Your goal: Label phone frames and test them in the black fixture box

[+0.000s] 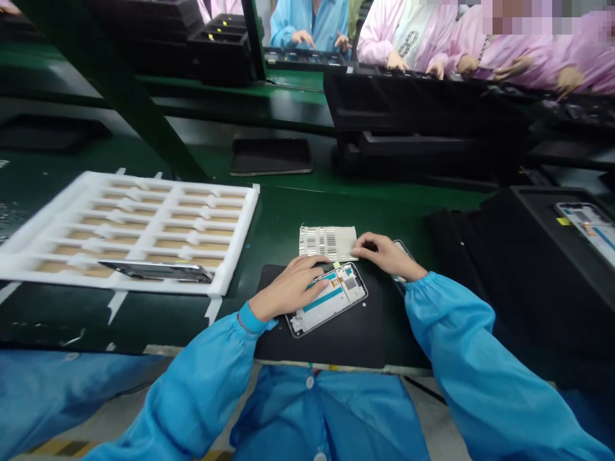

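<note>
A phone frame (331, 301) with its inner side up lies on a black mat (355, 333) in front of me. My left hand (288, 288) rests on the frame's left part, fingers curled over its edge and holding it down. My right hand (387, 255) is pinched at the corner of a sheet of barcode labels (327, 242) lying just beyond the frame. A second phone part (401, 246) peeks out from under my right hand.
A white foam tray (129, 224) with slots lies at the left, one phone part (163, 271) lying across its near edge. Black trays (423, 134) stack behind; another phone frame (589, 227) sits at the right. Other workers in pink and blue stand across the line.
</note>
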The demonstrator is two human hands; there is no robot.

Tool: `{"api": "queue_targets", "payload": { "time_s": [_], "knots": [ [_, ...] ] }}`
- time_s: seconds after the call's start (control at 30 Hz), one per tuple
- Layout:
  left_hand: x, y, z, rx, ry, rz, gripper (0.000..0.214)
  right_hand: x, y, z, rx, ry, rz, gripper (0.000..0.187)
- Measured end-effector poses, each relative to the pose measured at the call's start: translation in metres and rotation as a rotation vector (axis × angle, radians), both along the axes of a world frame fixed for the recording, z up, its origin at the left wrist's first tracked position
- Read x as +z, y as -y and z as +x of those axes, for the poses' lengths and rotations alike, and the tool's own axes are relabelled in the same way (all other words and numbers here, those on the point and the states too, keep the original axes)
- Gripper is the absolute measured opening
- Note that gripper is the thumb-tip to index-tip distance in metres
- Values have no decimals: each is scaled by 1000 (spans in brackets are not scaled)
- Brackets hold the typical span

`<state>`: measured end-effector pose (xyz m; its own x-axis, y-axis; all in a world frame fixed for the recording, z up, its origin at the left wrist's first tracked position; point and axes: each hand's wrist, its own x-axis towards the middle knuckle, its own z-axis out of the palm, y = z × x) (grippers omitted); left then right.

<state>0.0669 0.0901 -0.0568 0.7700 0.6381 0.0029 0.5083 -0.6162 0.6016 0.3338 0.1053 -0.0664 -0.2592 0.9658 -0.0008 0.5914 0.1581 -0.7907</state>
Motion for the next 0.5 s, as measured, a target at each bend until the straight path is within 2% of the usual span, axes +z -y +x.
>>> {"api": "queue_targets", "payload": {
  "time_s": [0.1,0.2,0.33,0.5],
  "knots": [
    [0,0,0,-6,-1,5,27,1,3,3,-60,-53,20,29],
    [0,0,0,-12,9,26,25,-3,6,-1,-87,-52,47,21],
    [-1,1,-1,-23,1,36,25,-8,5,-11,-55,3,45,4],
    [0,1,0,-11,-3,25,26,-5,1,-14,-35,-15,-5,7]
  ]
}}
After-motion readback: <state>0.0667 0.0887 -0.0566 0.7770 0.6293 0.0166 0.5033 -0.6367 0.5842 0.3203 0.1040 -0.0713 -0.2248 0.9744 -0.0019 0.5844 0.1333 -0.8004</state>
